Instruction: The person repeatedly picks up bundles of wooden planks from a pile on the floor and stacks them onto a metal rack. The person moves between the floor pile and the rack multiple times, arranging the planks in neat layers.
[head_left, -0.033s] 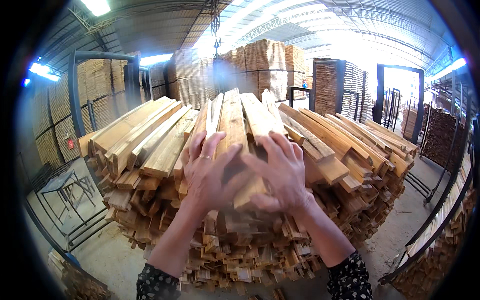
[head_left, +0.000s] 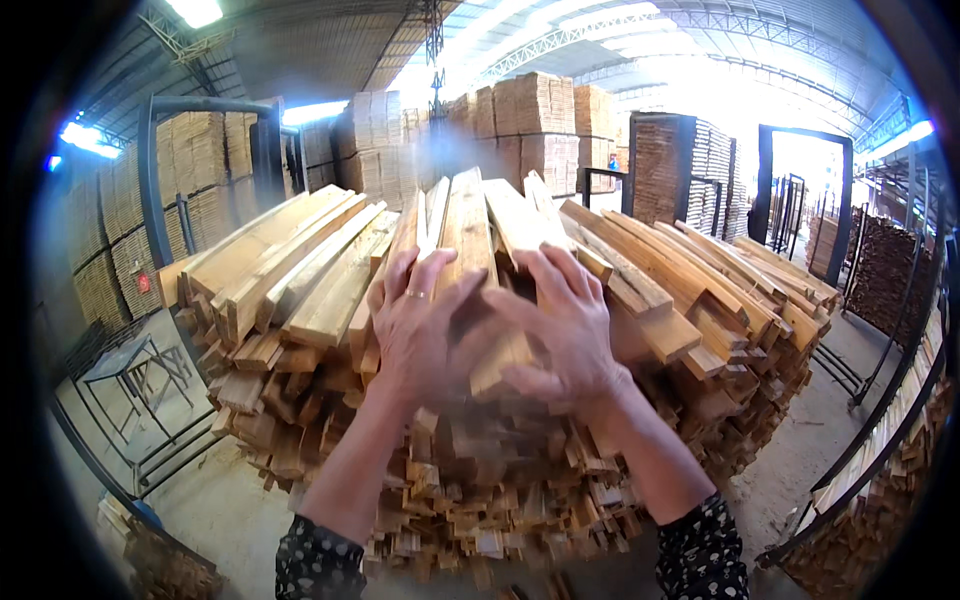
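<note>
A thick pile of sawn wooden planks rises in front of me, their cut ends toward me. On top of it my left hand [head_left: 418, 315] lies with fingers and thumb apart, wearing a ring, its fingertips on narrow planks just left of the middle. My right hand [head_left: 565, 320] rests with spread, slightly bent fingers on a pale plank [head_left: 513, 215] right of the middle. Between the hands lies a longer middle plank [head_left: 464, 220]; both thumbs, blurred, reach toward its near end. The undersides of my fingers are hidden.
Loose planks [head_left: 345, 310] fan out on the left and more planks [head_left: 655, 335] on the right. A dark metal frame [head_left: 160, 190] stands behind left, a small metal table [head_left: 118, 365] at far left. Tall timber stacks [head_left: 535, 115] fill the back. A rack [head_left: 880, 440] borders the right.
The view has tilted slightly, so the pile and background sit a little differently. Both hands have shifted a touch forward along the planks; their spread is much the same.
</note>
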